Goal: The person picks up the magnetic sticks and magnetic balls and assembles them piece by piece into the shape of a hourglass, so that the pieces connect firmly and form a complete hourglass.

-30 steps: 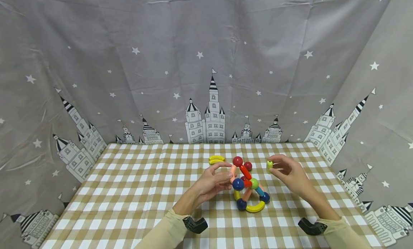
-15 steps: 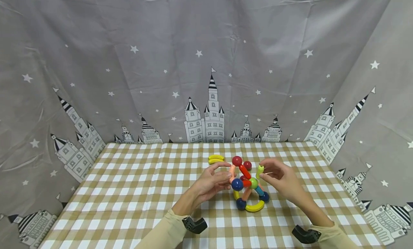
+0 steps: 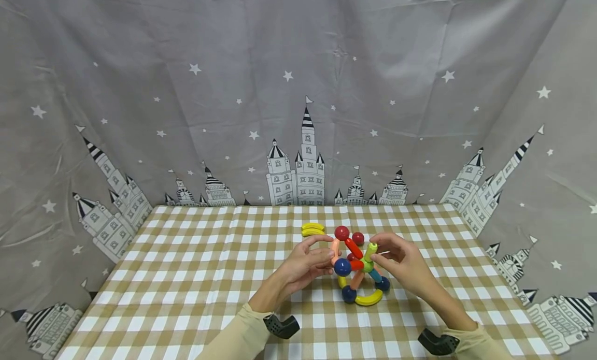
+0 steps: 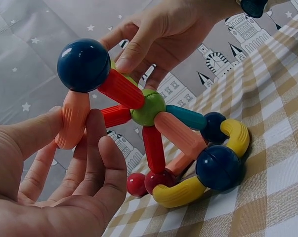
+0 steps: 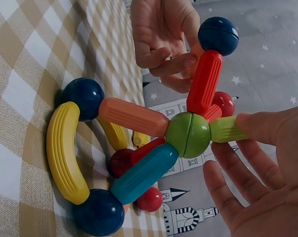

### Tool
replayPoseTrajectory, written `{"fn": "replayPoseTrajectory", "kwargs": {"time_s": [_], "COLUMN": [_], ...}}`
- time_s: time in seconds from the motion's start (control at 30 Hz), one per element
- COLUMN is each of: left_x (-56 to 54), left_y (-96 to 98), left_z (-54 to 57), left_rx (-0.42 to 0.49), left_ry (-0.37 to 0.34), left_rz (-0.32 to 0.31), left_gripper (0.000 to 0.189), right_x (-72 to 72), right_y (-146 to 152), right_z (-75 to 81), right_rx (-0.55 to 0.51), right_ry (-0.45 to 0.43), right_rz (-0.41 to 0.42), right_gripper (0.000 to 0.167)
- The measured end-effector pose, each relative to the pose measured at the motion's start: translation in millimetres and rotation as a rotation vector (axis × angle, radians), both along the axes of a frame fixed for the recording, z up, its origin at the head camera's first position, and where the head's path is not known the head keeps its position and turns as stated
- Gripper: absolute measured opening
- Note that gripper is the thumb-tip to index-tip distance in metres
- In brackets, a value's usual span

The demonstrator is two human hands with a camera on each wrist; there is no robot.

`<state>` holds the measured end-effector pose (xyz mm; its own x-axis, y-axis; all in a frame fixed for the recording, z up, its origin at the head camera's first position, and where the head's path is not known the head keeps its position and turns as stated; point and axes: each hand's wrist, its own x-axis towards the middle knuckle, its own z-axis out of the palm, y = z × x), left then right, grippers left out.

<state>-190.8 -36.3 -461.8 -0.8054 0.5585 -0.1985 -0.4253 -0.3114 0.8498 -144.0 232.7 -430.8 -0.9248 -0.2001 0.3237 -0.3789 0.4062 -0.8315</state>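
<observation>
A ball-and-stick construction of coloured rods and balls stands on the cloth, with a light green ball [image 5: 188,136] at its hub. My left hand [image 3: 304,262] pinches a salmon curved rod [image 4: 73,117] that hangs off a raised dark blue ball [image 4: 83,65]. Between thumb and fingers, my right hand [image 3: 404,261] pinches a light green rod [image 5: 228,129], whose end meets the hub ball. Red rods [image 4: 121,88], a teal rod [image 5: 145,173] and a straight salmon rod [image 5: 133,116] spread from that ball. Low down, yellow curved rods [image 3: 369,298] join the dark blue balls [image 3: 349,294].
Two yellow curved rods [image 3: 313,229] lie behind my left hand. A loose red ball [image 3: 358,239] rests behind the construction. The checked cloth [image 3: 210,277] covers the table, and a grey castle-print curtain [image 3: 289,116] hangs along its far edge.
My right hand has moved left with the light green rod, bringing it from beside the construction onto the green ball. The left hand keeps its grip in the same place.
</observation>
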Motion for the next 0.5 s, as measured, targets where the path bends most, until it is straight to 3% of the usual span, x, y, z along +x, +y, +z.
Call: {"fn": "replayPoseTrajectory", "kwargs": {"time_s": [0.2,0.33,0.5], "left_x": [0.2,0.1,0.0], "left_y": [0.2,0.7,0.6], "left_z": [0.0,-0.7,-2.0], "left_rx": [-0.014,-0.026,-0.033], "left_ry": [0.003,0.001,0.011], "left_rz": [0.01,0.01,0.014], "left_gripper": [0.047,0.049,0.046], "right_x": [-2.3,-6.1,-18.7], "right_y": [3,12,29], "right_z": [-0.7,0.7,4.3], "right_rx": [0.0,-0.009,-0.052], "right_ry": [-0.002,-0.022,-0.108], "right_rz": [0.027,0.097,0.195], "right_gripper": [0.029,0.035,0.04]}}
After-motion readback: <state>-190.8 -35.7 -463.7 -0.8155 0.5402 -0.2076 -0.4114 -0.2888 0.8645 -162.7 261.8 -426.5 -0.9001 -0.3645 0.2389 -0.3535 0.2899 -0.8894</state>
